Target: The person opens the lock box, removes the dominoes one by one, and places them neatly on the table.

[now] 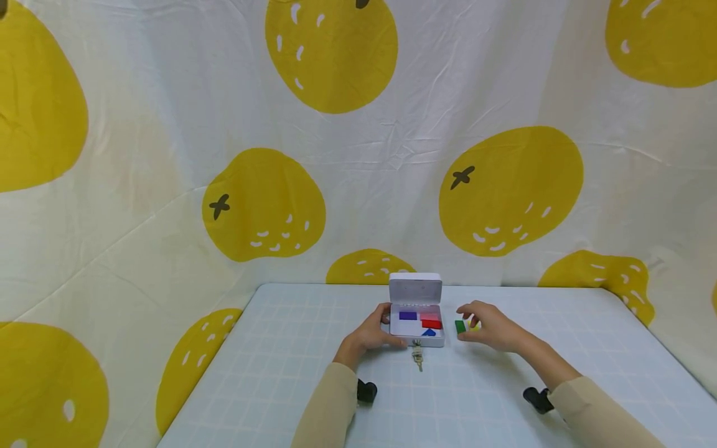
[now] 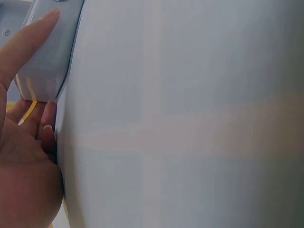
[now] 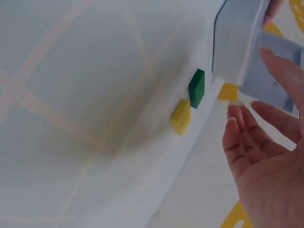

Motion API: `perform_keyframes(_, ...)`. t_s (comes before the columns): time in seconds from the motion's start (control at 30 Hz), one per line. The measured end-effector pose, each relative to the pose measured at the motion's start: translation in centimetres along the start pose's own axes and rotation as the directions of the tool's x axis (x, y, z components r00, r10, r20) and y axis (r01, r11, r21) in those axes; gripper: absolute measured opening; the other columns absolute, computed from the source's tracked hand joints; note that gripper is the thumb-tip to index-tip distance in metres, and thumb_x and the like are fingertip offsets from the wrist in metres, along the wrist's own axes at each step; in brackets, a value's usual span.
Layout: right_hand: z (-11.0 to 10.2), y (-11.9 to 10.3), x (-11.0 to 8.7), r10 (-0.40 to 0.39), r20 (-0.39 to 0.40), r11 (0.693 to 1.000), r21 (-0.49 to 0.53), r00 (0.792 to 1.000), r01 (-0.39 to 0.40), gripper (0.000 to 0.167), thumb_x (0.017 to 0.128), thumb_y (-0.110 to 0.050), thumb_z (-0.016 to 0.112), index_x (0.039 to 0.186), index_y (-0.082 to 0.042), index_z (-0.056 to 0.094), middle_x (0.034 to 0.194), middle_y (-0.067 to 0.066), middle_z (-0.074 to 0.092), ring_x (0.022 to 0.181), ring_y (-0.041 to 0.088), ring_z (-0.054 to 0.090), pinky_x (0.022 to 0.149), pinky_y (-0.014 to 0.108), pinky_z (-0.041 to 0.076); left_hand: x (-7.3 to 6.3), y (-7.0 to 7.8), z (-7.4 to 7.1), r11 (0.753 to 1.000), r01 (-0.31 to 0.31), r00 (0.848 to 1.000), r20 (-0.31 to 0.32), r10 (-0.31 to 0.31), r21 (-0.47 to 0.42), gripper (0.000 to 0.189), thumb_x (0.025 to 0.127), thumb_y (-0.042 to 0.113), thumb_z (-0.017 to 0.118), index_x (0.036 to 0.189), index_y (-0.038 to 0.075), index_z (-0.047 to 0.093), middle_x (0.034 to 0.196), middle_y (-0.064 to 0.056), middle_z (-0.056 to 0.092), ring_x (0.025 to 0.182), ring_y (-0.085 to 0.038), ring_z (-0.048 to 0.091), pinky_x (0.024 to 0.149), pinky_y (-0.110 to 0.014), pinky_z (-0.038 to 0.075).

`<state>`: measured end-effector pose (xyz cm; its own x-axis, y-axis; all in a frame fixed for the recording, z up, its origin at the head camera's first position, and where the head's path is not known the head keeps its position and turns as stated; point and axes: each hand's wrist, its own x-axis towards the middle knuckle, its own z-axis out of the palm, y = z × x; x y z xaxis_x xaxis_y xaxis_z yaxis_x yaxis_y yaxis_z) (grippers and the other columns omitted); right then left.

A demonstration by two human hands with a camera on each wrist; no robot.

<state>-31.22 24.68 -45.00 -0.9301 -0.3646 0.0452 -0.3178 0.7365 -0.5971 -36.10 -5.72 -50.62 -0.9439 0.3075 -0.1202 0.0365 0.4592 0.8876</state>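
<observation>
A small white cash box (image 1: 434,341) stands on the table, its lid (image 1: 416,290) raised at the back. My left hand (image 1: 371,333) grips its left side, thumb along the front and fingers by the side wall. Inside lie a purple block (image 1: 407,316), a pink block (image 1: 430,317), a red block (image 1: 431,324) and a blue triangular block (image 1: 429,333). Right of the box, my right hand (image 1: 494,328) hovers with loosely bent fingers and holds nothing. In the right wrist view, a green block (image 3: 196,89) and a yellow block (image 3: 180,116) rest on the table, apart from that hand.
Keys (image 1: 417,356) hang at the front lock of the box, reaching down over the table. A pale checked cloth covers the table (image 1: 269,373). Behind it hangs a white curtain (image 1: 358,143) printed with big yellow fruit.
</observation>
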Motion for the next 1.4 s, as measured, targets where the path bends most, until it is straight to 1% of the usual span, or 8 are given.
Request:
perform_keyframes(0.13, 0.3, -0.6, 0.6, -0.017, 0.008, 1.0, 0.016, 1.0, 0.017, 0.055, 0.086, -0.02, 0.084, 0.13, 0.004, 0.062, 0.112, 0.016, 0.064, 0.094, 0.025, 0.058, 0.079, 0.029, 0.054, 0.0, 0.1, -0.1, 1.0, -0.001, 1.0, 0.003, 0.001, -0.007, 0.098, 0.069, 0.021, 0.097, 0.15, 0.022, 0.043, 0.122, -0.001, 0.055, 0.115, -0.025, 0.049, 0.11, -0.051, 0.04)
perform_keyframes(0.37, 0.6, -2.0, 1.4, -0.031, 0.013, 0.999, 0.015, 0.999, 0.031, 0.052, 0.086, -0.016, 0.083, 0.129, 0.004, 0.062, 0.111, 0.016, 0.064, 0.096, 0.029, 0.059, 0.085, 0.041, 0.057, 0.1, 0.3, -0.1, 1.0, 0.002, 1.0, -0.009, -0.002, 0.007, 0.098, 0.07, 0.02, 0.097, 0.151, 0.021, 0.042, 0.123, -0.001, 0.055, 0.116, -0.025, 0.048, 0.11, -0.05, 0.039)
perform_keyframes(0.57, 1.0, -2.8, 2.2, -0.018, 0.023, 1.0, 0.021, 1.0, 0.018, 0.05, 0.086, -0.015, 0.083, 0.129, 0.002, 0.063, 0.107, 0.011, 0.063, 0.095, 0.028, 0.058, 0.083, 0.035, 0.057, 0.3, 0.3, -0.1, 0.999, 0.011, 1.0, -0.019, -0.01, 0.035, 0.098, 0.07, 0.019, 0.096, 0.151, 0.021, 0.042, 0.123, -0.001, 0.055, 0.116, -0.024, 0.049, 0.11, -0.049, 0.04)
perform_keyframes(0.67, 1.2, -3.1, 2.6, -0.037, 0.029, 0.999, 0.026, 0.999, 0.036, 0.049, 0.087, -0.014, 0.082, 0.13, 0.002, 0.064, 0.108, 0.012, 0.063, 0.095, 0.027, 0.058, 0.082, 0.035, 0.056, 0.1, 0.2, -0.2, 1.0, -0.004, 1.0, -0.018, 0.004, 0.021, 0.097, 0.07, 0.019, 0.097, 0.15, 0.02, 0.042, 0.122, -0.002, 0.055, 0.115, -0.025, 0.049, 0.11, -0.051, 0.04)
perform_keyframes(0.9, 1.9, -3.6, 3.5, -0.07, 0.046, 0.996, 0.061, 0.996, 0.068, 0.045, 0.087, -0.005, 0.081, 0.128, 0.003, 0.064, 0.108, 0.014, 0.064, 0.094, 0.027, 0.059, 0.082, 0.035, 0.058, 0.1, 0.1, -0.3, 1.0, 0.004, 1.0, -0.01, -0.004, 0.017, 0.097, 0.07, 0.021, 0.096, 0.15, 0.021, 0.042, 0.123, -0.001, 0.055, 0.115, -0.025, 0.049, 0.109, -0.05, 0.04)
perform_keyframes(1.17, 2.8, -4.0, 4.7, -0.119, 0.043, 0.993, 0.019, 0.992, 0.118, 0.044, 0.085, 0.001, 0.08, 0.125, 0.005, 0.064, 0.106, 0.014, 0.064, 0.089, 0.021, 0.056, 0.082, 0.032, 0.055, 0.2, 0.0, -0.2, 1.0, 0.008, 1.0, 0.002, -0.008, 0.026, 0.097, 0.071, 0.023, 0.096, 0.15, 0.022, 0.041, 0.124, -0.002, 0.054, 0.115, -0.026, 0.048, 0.109, -0.051, 0.04)
perform_keyframes(1.33, 3.3, -3.9, 5.3, -0.159, 0.06, 0.986, -0.045, 0.985, 0.162, 0.038, 0.082, 0.005, 0.081, 0.116, 0.006, 0.065, 0.097, 0.013, 0.062, 0.084, 0.019, 0.053, 0.077, 0.031, 0.053, 0.0, 0.1, -0.2, 1.0, 0.014, 1.0, 0.006, -0.014, 0.015, 0.097, 0.07, 0.022, 0.097, 0.15, 0.022, 0.042, 0.123, 0.0, 0.054, 0.115, -0.025, 0.048, 0.108, -0.05, 0.039)
perform_keyframes(1.4, 3.4, -4.0, 5.6, -0.146, 0.071, 0.986, -0.068, 0.987, 0.15, 0.036, 0.081, 0.005, 0.082, 0.113, 0.006, 0.066, 0.094, 0.011, 0.062, 0.083, 0.018, 0.052, 0.076, 0.031, 0.052, -0.2, 0.2, -0.2, 1.0, 0.01, 1.0, 0.005, -0.01, 0.01, 0.097, 0.069, 0.022, 0.097, 0.15, 0.022, 0.042, 0.122, -0.001, 0.054, 0.114, -0.025, 0.048, 0.108, -0.051, 0.039)
